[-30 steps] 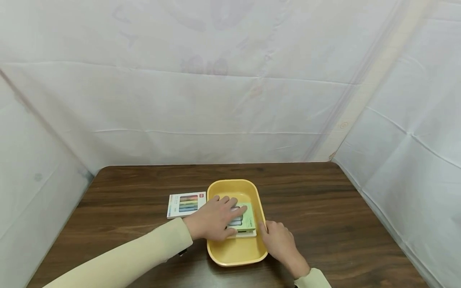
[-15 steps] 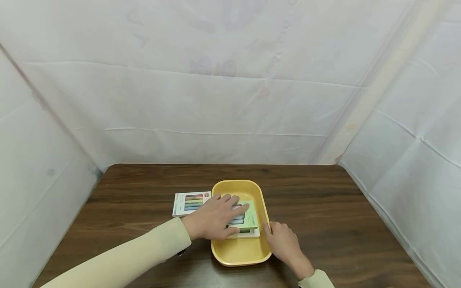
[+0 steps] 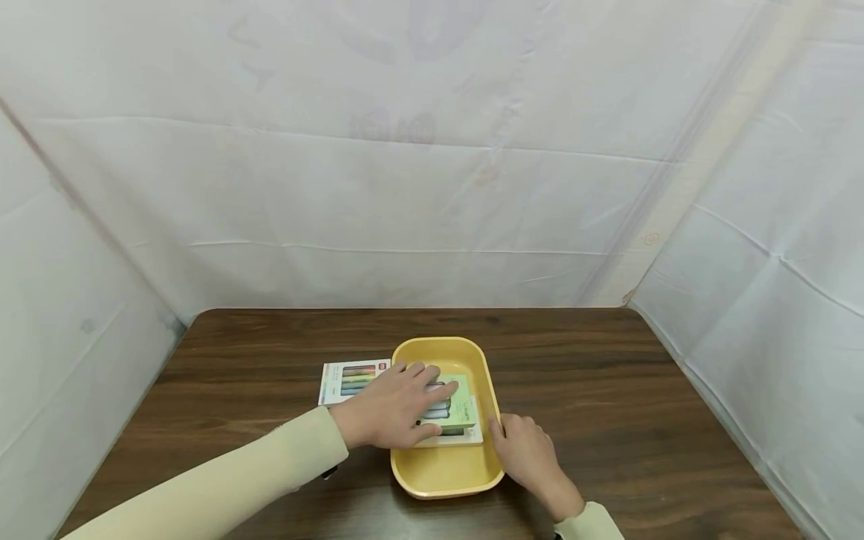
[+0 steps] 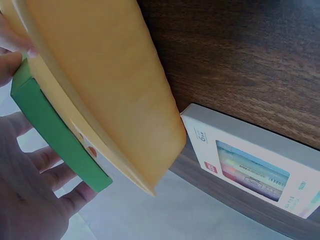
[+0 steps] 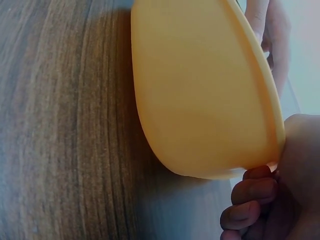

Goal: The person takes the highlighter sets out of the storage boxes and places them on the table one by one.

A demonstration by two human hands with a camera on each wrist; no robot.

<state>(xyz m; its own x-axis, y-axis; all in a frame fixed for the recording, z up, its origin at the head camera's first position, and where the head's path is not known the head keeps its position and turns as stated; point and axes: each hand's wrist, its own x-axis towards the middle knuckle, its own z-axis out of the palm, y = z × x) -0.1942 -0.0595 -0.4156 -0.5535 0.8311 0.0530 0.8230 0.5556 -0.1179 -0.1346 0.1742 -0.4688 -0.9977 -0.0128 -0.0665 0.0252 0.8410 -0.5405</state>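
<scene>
My left hand (image 3: pixel 391 405) reaches over the yellow tray (image 3: pixel 448 476) and grips a light green box of pens (image 3: pixel 461 409), thumb at the near edge and fingers spread across the far side. In the left wrist view, the darker green side of this box (image 4: pixel 62 137) lies between thumb and fingers, at the tray's rim. Under it in the tray is a white box (image 3: pixel 472 437), mostly hidden by the green one and the hand. My right hand (image 3: pixel 529 454) pinches the tray's right rim, thumb inside and curled fingers outside, as the right wrist view also shows.
A white box of coloured highlighters (image 3: pixel 335 384) lies on the dark wooden table (image 3: pixel 607 397), close to the tray's left side. White sheeting (image 3: pixel 405 225) hangs behind the table and along both sides.
The green box has slid slightly left over the white box, along with my left hand. My right hand keeps its grip on the rim. The head view has shifted a little.
</scene>
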